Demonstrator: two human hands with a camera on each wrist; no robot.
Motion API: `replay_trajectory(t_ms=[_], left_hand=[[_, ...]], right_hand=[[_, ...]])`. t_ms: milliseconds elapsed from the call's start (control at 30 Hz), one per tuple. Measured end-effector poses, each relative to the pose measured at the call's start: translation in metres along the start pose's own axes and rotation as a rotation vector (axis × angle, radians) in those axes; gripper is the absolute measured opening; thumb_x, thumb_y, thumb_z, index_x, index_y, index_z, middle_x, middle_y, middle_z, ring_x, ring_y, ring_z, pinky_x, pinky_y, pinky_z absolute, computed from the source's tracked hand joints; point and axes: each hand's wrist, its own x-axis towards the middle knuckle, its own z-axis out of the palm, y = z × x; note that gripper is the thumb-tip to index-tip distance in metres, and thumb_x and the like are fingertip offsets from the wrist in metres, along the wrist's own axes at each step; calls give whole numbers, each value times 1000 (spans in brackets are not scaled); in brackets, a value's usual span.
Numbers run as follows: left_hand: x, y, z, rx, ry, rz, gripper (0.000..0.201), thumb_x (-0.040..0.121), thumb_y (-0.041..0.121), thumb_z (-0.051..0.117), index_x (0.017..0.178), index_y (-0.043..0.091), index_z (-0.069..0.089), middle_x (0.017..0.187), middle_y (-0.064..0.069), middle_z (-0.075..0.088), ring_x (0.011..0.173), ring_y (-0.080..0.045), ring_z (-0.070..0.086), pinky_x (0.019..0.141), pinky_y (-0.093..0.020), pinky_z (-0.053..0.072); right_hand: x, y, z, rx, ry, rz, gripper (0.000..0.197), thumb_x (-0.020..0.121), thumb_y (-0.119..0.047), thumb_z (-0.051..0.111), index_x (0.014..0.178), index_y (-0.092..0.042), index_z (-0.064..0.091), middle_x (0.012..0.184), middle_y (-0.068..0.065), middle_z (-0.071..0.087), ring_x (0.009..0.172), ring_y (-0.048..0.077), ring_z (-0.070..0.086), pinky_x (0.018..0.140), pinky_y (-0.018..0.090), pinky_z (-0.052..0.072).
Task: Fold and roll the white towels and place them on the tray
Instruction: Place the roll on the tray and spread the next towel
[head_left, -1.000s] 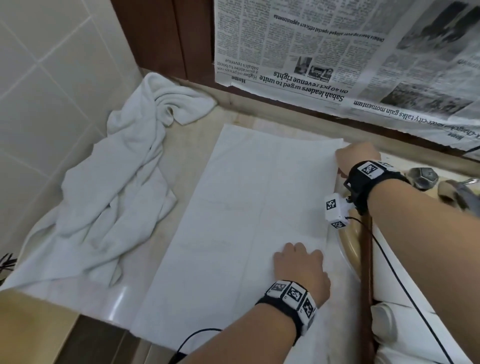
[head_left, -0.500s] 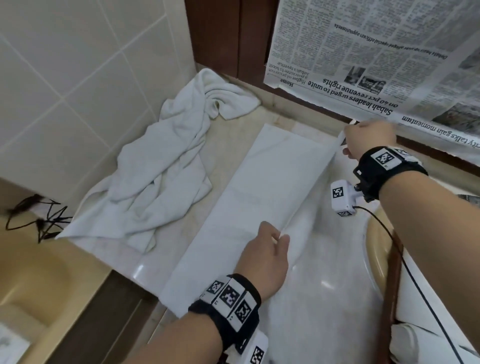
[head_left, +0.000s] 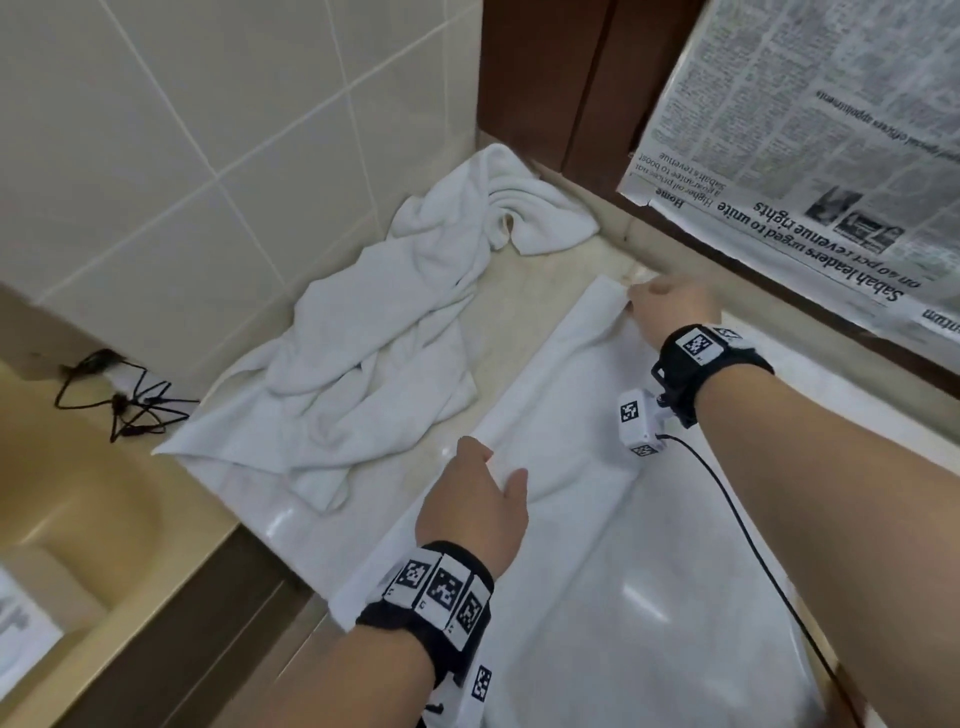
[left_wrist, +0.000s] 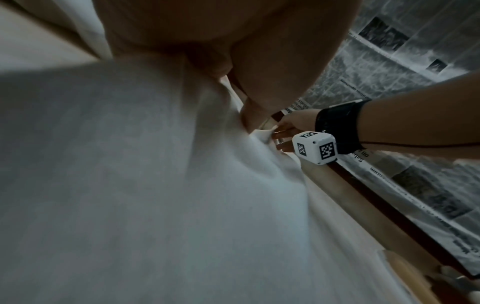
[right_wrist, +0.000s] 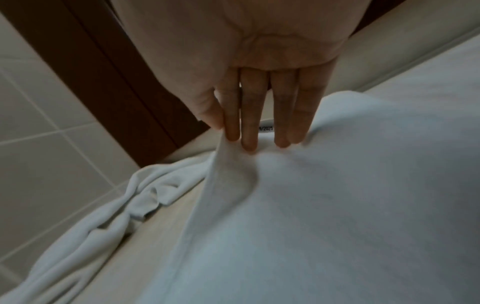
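Now a white towel (head_left: 582, 519) lies long on the pale desk (head_left: 524, 291), its right part folded leftward. The right hand (head_left: 670, 306) pinches its far corner between thumb and fingers (right_wrist: 231, 123), and the left hand (head_left: 478, 499) grips the near fold. Left of it, a second, crumpled towel (head_left: 374, 353) lies against the tiled wall (head_left: 208, 156).

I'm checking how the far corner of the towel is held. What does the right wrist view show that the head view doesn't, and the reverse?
Only the right wrist view shows the right hand from below: thumb and forefinger pinch the edge of the flat towel, and a small printed label peeks between the fingers.

Only the head view shows the left hand gripping the near edge, the newspaper and the black cable.

Both show the crumpled towel and the tiled wall.
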Motion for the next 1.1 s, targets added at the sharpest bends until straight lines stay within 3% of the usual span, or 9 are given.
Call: replay_trajectory(t_ms=[67, 167, 267, 433, 600, 700, 833, 933, 1100], left_hand=[[5, -6, 1, 44, -20, -21, 43, 99, 52, 55, 129, 25, 39, 115, 7, 58, 95, -14, 60, 79, -32, 50], [12, -11, 2, 87, -22, -10, 41, 98, 53, 54, 126, 26, 40, 119, 7, 55, 102, -17, 60, 86, -37, 53], [16, -11, 4, 121, -31, 20, 40, 99, 52, 52, 128, 27, 41, 118, 6, 55, 104, -18, 59, 86, -36, 52], [24, -4, 8, 189, -74, 98, 45, 99, 55, 52, 132, 26, 43, 120, 5, 56, 104, -19, 61, 83, -33, 49], [30, 5, 14, 270, -175, 216, 57, 92, 67, 56, 133, 28, 50, 121, 5, 58, 111, -20, 60, 90, -35, 50], [28, 6, 10, 222, -276, 261, 64, 80, 73, 66, 127, 31, 56, 115, 8, 60, 105, -17, 60, 90, -36, 51], [8, -13, -3, 270, -328, 295, 27, 87, 41, 71, 93, 27, 49, 84, 11, 53, 85, -17, 55, 64, -26, 36], [-15, -38, -18, 239, -323, 240, 14, 88, 26, 62, 91, 29, 48, 83, 11, 55, 80, -13, 55, 62, -26, 37], [-57, -78, -41, 184, -289, 186, 17, 91, 23, 57, 85, 37, 48, 79, 12, 57, 73, -6, 53, 62, -21, 38]], right_hand=[[3, -1, 10, -138, -90, -65, 19, 94, -33, 59, 103, -26, 74, 107, -2, 73, 88, 22, 66, 74, 26, 48], [3, 3, 19, -336, -179, -140, 36, 89, -38, 68, 125, -38, 68, 139, -3, 59, 118, 25, 61, 89, 32, 50], [-2, 14, 18, -473, -217, -205, 55, 86, -45, 70, 139, -40, 58, 150, 1, 44, 134, 28, 48, 98, 40, 47], [-11, 57, -3, -547, -230, -180, 75, 87, -54, 69, 154, -34, 41, 165, 4, 27, 149, 32, 29, 120, 46, 29], [-21, 101, -24, -557, -199, -93, 78, 89, -57, 64, 157, -32, 36, 166, 7, 24, 150, 33, 29, 121, 48, 28], [-23, 114, -30, -575, -200, -76, 79, 90, -58, 63, 158, -30, 33, 167, 9, 22, 150, 34, 30, 120, 50, 31], [-24, 110, -30, -621, -202, -72, 79, 92, -56, 62, 159, -27, 32, 166, 16, 23, 147, 39, 33, 118, 49, 34], [-23, 104, -30, -638, -190, -39, 77, 91, -52, 63, 158, -27, 34, 159, 17, 30, 138, 43, 41, 109, 51, 43], [-24, 101, -29, -640, -183, -31, 73, 92, -47, 63, 157, -27, 36, 154, 19, 34, 132, 46, 45, 104, 52, 46]])
